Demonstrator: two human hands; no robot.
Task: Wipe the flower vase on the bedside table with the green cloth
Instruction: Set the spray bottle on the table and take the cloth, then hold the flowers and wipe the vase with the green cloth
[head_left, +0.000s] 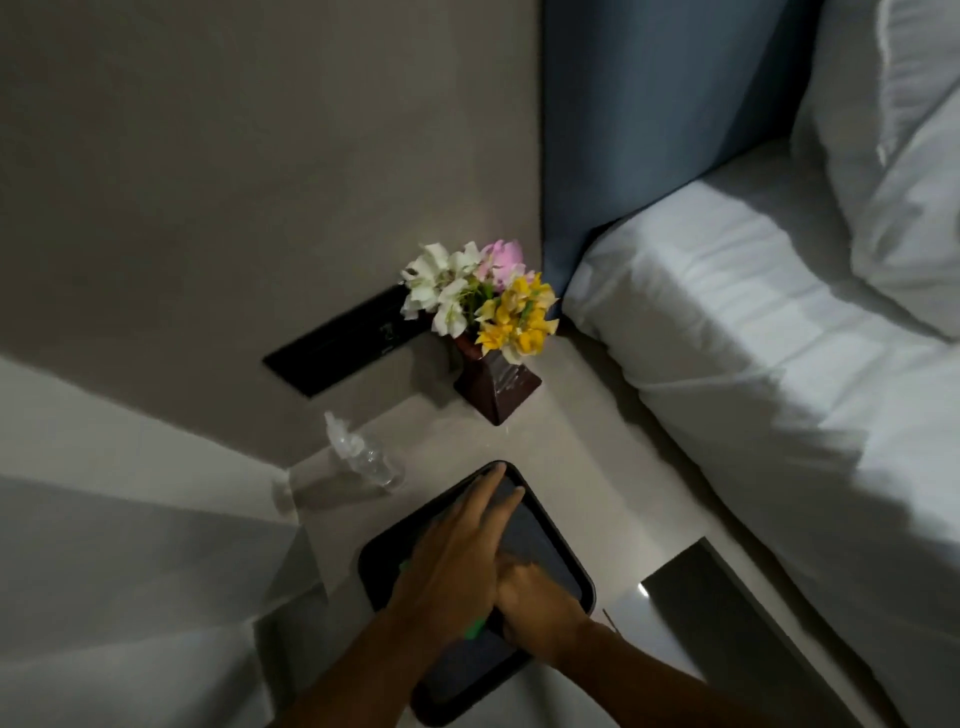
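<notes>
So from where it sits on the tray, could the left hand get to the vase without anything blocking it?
Probably yes. The left hand lies flat on the dark tray, and the tabletop between it and the vase looks bare. The clear bottle lies off to the left of that path.

both hands (483, 577) press green cloth (475, 627) on dark tray (550, 545).

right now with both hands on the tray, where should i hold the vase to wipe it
Hold the vase at its narrow neck just under the flowers, coming from the front, tray side. It flares to a wide square base, and the wall behind and the bed beside it block those sides.
</notes>
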